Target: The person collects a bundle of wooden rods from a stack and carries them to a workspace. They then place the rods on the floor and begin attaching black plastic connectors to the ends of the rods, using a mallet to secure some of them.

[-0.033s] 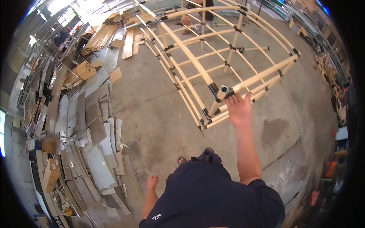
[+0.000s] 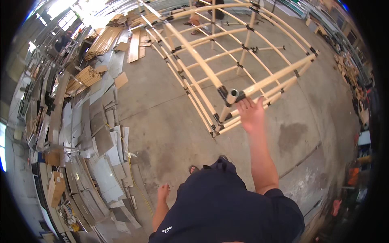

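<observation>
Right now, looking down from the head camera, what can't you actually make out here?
- Right hand: its palm faces away, so contact with the wooden pole frame is unclear.
- Left hand: too small to tell if it holds anything.
- Person at the frame's far end: cut off by the top edge.
- Piles of sheets and boards: blurred and bent near the left rim.

Right hand [image 2: 251, 114] on pale pipe frame [image 2: 210, 77], left hand [image 2: 163, 191] hanging free
</observation>
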Demonstrator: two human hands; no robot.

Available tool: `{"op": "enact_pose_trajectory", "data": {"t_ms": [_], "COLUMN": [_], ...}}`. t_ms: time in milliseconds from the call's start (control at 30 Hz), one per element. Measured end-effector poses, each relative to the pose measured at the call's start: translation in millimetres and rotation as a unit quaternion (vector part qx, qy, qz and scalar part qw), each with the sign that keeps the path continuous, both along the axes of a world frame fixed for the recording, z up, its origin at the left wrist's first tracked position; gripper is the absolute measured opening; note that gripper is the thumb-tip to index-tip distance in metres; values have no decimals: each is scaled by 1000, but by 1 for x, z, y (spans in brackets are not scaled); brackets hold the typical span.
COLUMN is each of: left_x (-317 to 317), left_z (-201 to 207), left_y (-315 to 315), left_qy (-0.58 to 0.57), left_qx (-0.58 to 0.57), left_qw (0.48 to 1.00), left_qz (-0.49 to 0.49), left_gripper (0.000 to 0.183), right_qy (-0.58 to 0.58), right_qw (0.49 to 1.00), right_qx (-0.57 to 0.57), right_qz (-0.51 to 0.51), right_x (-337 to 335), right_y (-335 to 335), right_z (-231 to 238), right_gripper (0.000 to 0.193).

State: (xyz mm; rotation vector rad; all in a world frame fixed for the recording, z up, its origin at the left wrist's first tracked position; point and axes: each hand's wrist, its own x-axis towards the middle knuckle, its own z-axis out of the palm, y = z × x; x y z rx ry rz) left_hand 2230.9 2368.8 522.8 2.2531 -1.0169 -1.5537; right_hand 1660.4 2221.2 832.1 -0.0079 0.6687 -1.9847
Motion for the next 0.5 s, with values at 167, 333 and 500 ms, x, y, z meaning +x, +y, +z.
{"op": "enact_pose_trajectory", "data": {"t_ms": [167, 333, 500], "left_x": [-66, -139, -181], "left_z": [10, 40, 61], "left_y": [-20, -34, -26], "left_qy": [19, 24, 6], "left_qx": [6, -22, -31], "left_qw": [1000, 994, 988], "left_qz": [-13, -101, -153], "left_gripper": [47, 51, 58], "right_qy": [-99, -153, -229], "right_qw": [980, 982, 945], "right_qx": [-134, -77, -192], "right_qz": [104, 73, 136], "right_x": [22, 3, -1], "right_y": [7, 10, 6], "right_z": [52, -10, 35], "right_gripper": [99, 94, 98]}}
